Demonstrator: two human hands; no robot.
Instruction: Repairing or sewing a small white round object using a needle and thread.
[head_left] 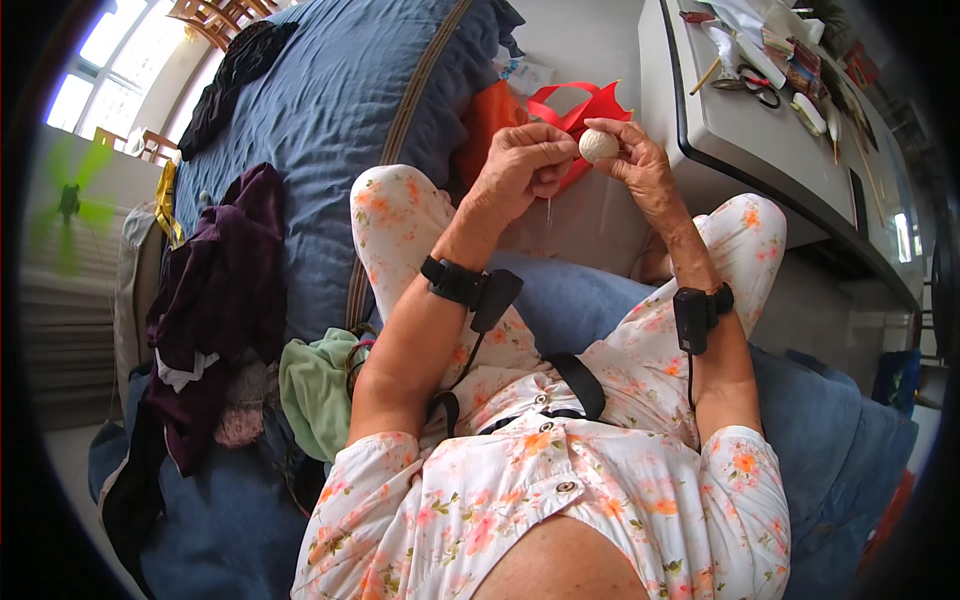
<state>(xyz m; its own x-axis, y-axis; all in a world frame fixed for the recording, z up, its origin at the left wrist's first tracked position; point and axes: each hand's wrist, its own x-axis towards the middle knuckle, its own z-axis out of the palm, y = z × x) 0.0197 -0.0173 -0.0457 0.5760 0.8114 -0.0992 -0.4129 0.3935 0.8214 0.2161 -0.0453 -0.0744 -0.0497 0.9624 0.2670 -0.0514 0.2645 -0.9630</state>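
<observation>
A small off-white ball point(598, 146) with a rough, lined surface, like wound thread, is held up in front of me. The fingers and thumb of my right hand point(643, 168) grip it from the right. My left hand point(522, 168) is closed in a pinch just to the left of the ball, fingertips close to it. A thin white strand point(548, 215) hangs below the left hand; whether it runs to the ball is hidden. Behind both hands stands a red bag point(600, 108) with a ribbon-like handle.
At the right, a light table point(735, 125) bears scissors point(755, 85), a stick and other small items. A blue-covered bed or couch point(340, 90) lies to the left. Dark purple clothing point(225, 270) and a green cloth point(318, 390) are heaped at my left. A green fan point(70, 203) stands far left.
</observation>
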